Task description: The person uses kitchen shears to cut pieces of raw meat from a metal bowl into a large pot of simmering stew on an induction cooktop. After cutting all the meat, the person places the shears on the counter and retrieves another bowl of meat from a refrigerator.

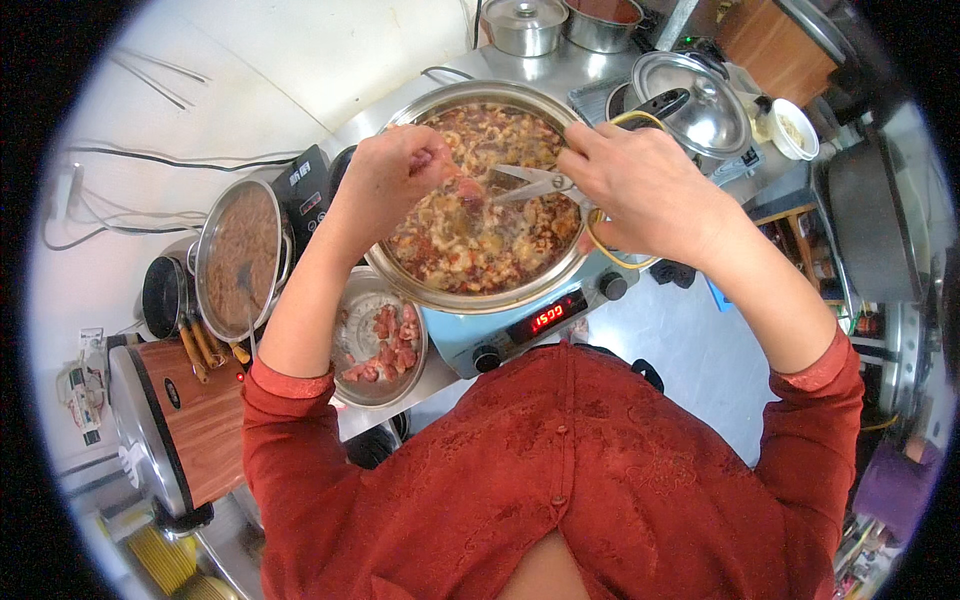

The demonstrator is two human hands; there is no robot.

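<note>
My left hand (pixel 401 184) pinches a piece of raw meat (pixel 470 189) above a wide metal pot (pixel 465 301). Steaming brown stew with pale chopped bits (pixel 487 255) fills that pot. From the other side, my right hand (pixel 637 184) grips a pair of scissors (pixel 555 182) with yellow-rimmed handles. Their blades stand apart, pointing toward the meat. Beneath the pot is a light-blue induction cooker (pixel 465 341) with a lit red display. More raw meat pieces (pixel 394 349) lie in a metal bowl (pixel 360 292) at the lower left of the pot.
A second pot (pixel 214 300) of brownish food, with a ladle in it, stands at left near a black cooker (pixel 304 187). A glass lid (pixel 709 112), a white bowl (pixel 793 129) and lidded metal pots (pixel 525 30) sit behind. Wood-patterned appliance (pixel 199 420) at lower left.
</note>
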